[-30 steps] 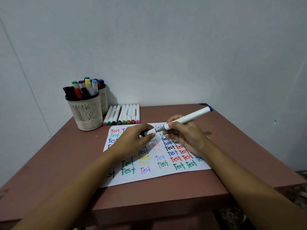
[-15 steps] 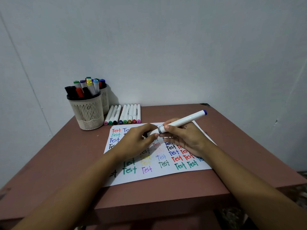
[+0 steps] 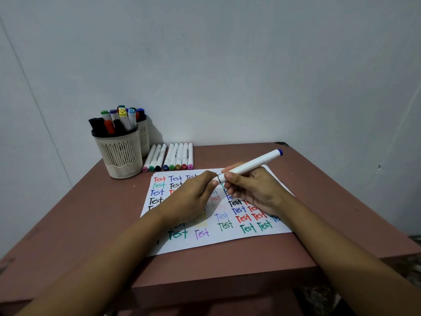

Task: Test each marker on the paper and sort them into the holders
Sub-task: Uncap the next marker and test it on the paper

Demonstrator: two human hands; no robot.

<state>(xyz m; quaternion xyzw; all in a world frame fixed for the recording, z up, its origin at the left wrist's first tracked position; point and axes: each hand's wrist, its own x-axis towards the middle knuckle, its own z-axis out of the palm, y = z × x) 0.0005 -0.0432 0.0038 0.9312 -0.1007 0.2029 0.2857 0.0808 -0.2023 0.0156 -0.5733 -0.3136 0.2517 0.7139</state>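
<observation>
Far left on the reddish-brown table, a cream plastic mesh holder stands upright, packed with black, red and white-bodied markers, caps up. Tucked just behind it and touching it is a second cream mesh holder, also full, and darker caps show over its rim. Just to their right, a row of eight white markers lies flat with the coloured ends toward the camera, a group of three and then a group of five, side by side near the pale wall. In front of that row lies the white paper sheet, covered in the word "Test" in red, green, blue, black, purple and yellow. Over the sheet's middle comes the left hand, knuckles up and fingers curled, its thumb and forefinger pinched onto the near end of the white marker with a blue end cap, right at a grey band. Whether a cap sits under those fingertips I cannot tell. The marker slants up and to the right, clear of the paper, with its blue end high above the sheet's far right corner. The right hand grips the barrel just beyond the left fingertips, thumb on top and fingers wrapped beneath, so the two hands almost touch. Both forearms reach in from the bottom edge.
</observation>
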